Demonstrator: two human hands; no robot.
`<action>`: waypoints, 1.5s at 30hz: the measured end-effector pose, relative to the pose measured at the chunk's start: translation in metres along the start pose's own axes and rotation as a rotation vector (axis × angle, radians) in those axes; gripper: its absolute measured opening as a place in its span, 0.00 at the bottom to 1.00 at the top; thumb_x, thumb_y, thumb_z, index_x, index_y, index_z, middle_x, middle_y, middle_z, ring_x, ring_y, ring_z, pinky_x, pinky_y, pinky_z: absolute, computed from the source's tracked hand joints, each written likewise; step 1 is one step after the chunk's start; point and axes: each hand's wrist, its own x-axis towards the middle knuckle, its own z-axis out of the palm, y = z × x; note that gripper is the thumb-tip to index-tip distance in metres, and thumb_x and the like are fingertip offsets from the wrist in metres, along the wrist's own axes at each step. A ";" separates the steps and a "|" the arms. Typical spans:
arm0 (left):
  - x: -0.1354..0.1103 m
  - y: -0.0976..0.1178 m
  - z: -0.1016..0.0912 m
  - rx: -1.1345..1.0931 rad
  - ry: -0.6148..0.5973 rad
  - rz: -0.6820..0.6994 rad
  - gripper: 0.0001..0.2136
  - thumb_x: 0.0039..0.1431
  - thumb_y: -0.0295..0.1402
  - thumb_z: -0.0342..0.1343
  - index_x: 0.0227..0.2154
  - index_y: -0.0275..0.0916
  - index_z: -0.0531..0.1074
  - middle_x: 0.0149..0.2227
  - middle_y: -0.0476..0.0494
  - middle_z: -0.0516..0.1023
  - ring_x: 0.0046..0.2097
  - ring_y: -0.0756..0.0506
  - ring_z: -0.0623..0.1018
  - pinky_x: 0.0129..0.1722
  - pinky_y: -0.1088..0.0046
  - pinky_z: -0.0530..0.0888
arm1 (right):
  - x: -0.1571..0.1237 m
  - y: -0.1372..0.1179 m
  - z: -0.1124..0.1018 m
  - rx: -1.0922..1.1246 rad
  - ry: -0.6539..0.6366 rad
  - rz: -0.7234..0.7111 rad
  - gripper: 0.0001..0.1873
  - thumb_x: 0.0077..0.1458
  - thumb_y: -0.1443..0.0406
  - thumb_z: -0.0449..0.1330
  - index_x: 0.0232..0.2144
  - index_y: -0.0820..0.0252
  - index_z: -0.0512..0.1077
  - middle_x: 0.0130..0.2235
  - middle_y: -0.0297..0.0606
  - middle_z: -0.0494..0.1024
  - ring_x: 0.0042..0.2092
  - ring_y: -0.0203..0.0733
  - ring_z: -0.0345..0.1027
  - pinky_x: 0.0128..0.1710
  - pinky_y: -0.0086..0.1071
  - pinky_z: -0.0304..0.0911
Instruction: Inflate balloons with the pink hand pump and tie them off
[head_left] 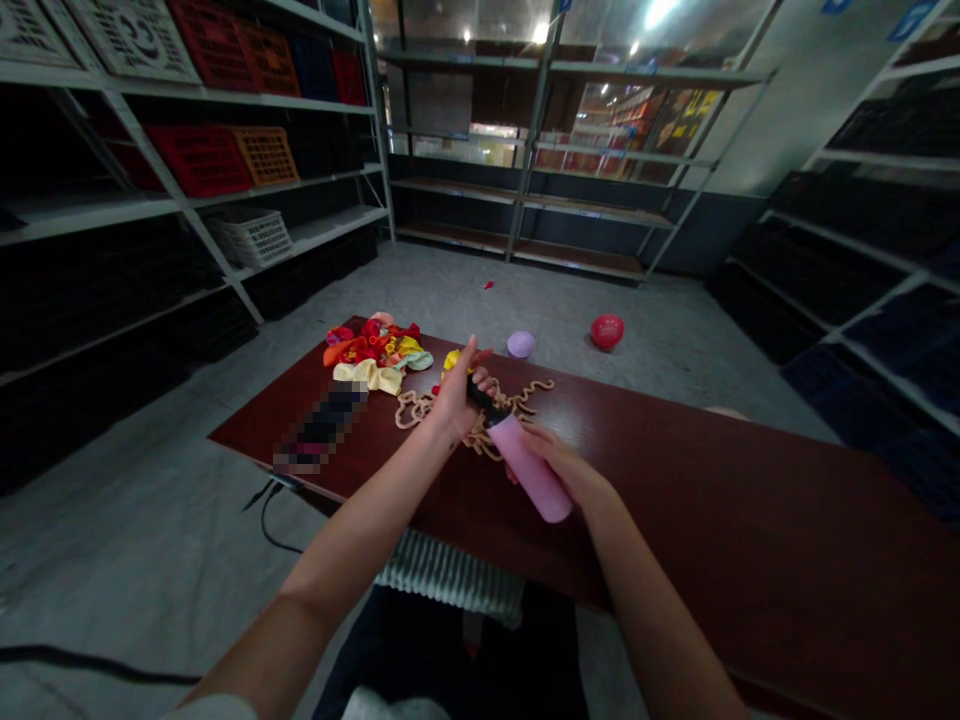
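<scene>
Over the table, both hands hold a pink balloon pump with a black end, slanting down to the right. My left hand is closed around the black part, its thumb pointing up. Wrapped round the pink barrel is my right hand, some fingers hidden behind it. Under and beyond the hands lie tan, stringy, curled long balloons. A yellow balloon shows just behind my left hand; whether it touches the hand I cannot tell. A pile of limp coloured balloons lies at the table's far left.
The dark red table stretches right. A blurred-out dark object lies at its left. Inflated red and purple balloons sit on the floor beyond. Shelves with crates stand left; a black cable crosses the floor.
</scene>
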 end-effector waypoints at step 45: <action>0.059 0.042 -0.030 -0.207 0.313 0.592 0.24 0.67 0.37 0.52 0.17 0.39 0.51 0.15 0.56 0.51 0.15 0.56 0.52 0.17 0.78 0.53 | 0.069 0.004 -0.039 -0.360 1.363 -0.442 0.24 0.58 0.56 0.49 0.25 0.62 0.80 0.26 0.42 0.80 0.33 0.46 0.73 0.36 0.35 0.62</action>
